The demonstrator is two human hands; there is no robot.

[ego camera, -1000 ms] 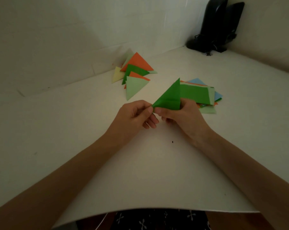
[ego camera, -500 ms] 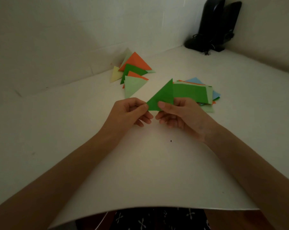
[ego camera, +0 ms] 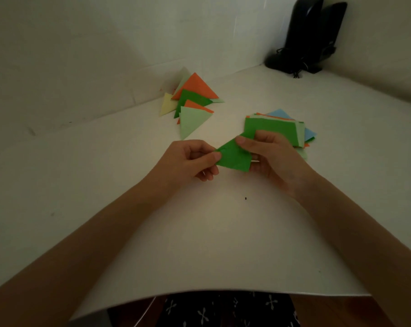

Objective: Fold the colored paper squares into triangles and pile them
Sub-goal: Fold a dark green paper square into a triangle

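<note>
Head view, looking down over a white bench [ego camera: 211, 244] set into a corner of pale walls.

Far left on the bench, up against the wall: pile of folded triangles [ego camera: 190, 100], loosely overlapped. Pale yellow triangle [ego camera: 168, 103] at its left edge, orange triangle [ego camera: 196, 87] at the back, dark green one [ego camera: 192, 97] mid-pile, light green triangle [ego camera: 192, 121] nearest, point aimed toward the person.

Left hand [ego camera: 185, 161] is near the middle, raised off the bench, fingers curled. Thumb and forefinger pinch the left corner of the green folded paper [ego camera: 235, 156].

The green piece sits between the two hands, held in the air just in front of the person. It reads as a triangle, long edge running up to the right; its upper tip overlaps the stack behind it in view. Whether the fold is fully creased, cannot tell.

Right hand [ego camera: 275, 159] grips the paper's right side, thumb on top near the upper edge, other fingers tucked behind the sheet.

Stack of paper squares [ego camera: 275, 131] lies flat just beyond the right hand: green on top, light green, blue and orange edges showing beneath, slightly fanned.

Far right corner, well apart from the papers: a pair of black upright objects [ego camera: 305, 36] with a cord at the base.

Bottom edge: dark patterned cloth [ego camera: 223, 310] below the bench rim.
</note>
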